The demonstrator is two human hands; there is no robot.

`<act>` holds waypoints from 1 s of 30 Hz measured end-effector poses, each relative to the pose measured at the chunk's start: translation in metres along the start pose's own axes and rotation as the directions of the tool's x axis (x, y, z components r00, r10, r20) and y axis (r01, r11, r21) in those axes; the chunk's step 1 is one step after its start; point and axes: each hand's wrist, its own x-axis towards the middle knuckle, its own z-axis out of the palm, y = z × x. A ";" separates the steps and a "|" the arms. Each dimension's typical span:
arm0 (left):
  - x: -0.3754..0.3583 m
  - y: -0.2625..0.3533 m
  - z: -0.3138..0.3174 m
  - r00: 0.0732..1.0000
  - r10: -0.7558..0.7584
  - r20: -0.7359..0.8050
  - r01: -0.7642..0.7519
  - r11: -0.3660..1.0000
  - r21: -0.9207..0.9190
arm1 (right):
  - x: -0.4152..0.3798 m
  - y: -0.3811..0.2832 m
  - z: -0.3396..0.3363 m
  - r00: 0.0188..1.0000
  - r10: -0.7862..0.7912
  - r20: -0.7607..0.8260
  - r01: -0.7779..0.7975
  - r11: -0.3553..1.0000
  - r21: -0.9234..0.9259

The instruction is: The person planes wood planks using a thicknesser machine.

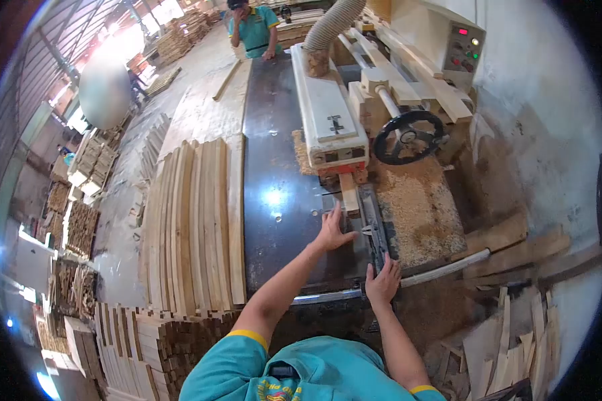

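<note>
A wooden strip runs under the front of a white saw machine, its near end showing beside a dark metal guide rail. My left hand is stretched over the dark machine table, thumb spread out to the right and fingertips right at the strip's near end. Lower and to the right, my right hand lies with fingers extended along the near end of the guide rail. Neither hand is wrapped around anything.
Long planks are stacked left of the table. Right of the machine are a black handwheel, sawdust and a control box. Offcuts lie lower right. A person stands at the table's far end.
</note>
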 end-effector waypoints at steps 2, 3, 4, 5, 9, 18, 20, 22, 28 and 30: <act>-0.033 0.005 0.005 0.981 0.089 -0.174 -0.077 0.994 0.072 | -0.001 -0.005 -0.003 1.000 0.030 -0.009 -0.030 1.000 -0.001; -0.056 0.008 0.001 0.978 0.071 -0.197 -0.054 0.995 0.089 | -0.002 -0.006 -0.004 1.000 -0.001 0.006 0.001 1.000 0.013; -0.080 0.016 -0.006 0.975 0.057 -0.216 -0.048 0.998 0.051 | -0.002 -0.004 -0.003 0.999 -0.017 -0.039 0.017 1.000 0.010; -0.106 0.022 -0.012 0.970 0.041 -0.238 -0.039 0.999 0.014 | -0.002 -0.004 -0.003 0.996 -0.036 -0.081 0.037 0.999 0.010; -0.220 0.026 -0.028 0.930 -0.242 -0.278 0.089 0.879 -0.469 | -0.005 -0.011 -0.008 0.995 -0.048 -0.087 0.054 0.996 0.069; -0.461 0.019 -0.064 0.441 -0.687 -0.577 0.361 0.724 -0.587 | 0.003 0.011 0.034 0.996 -0.038 -0.079 0.017 0.969 -0.245; -0.501 0.022 -0.072 0.345 -0.693 -0.633 0.359 0.720 -0.594 | 0.014 0.031 0.054 0.986 -0.092 -0.136 0.043 0.945 -0.323; -0.537 0.024 -0.085 0.177 -0.679 -0.712 0.385 0.714 -0.585 | 0.011 0.024 0.046 0.984 -0.107 -0.140 0.059 0.949 -0.310; -0.658 0.007 -0.132 -0.101 -0.555 -0.825 0.442 0.718 -0.537 | 0.012 0.038 0.057 0.935 -0.305 -0.181 0.242 0.922 -0.301; -0.711 0.002 -0.154 -0.217 -0.465 -0.858 0.492 0.707 -0.508 | -0.014 0.030 0.058 0.978 -0.169 -0.118 0.079 0.836 -0.543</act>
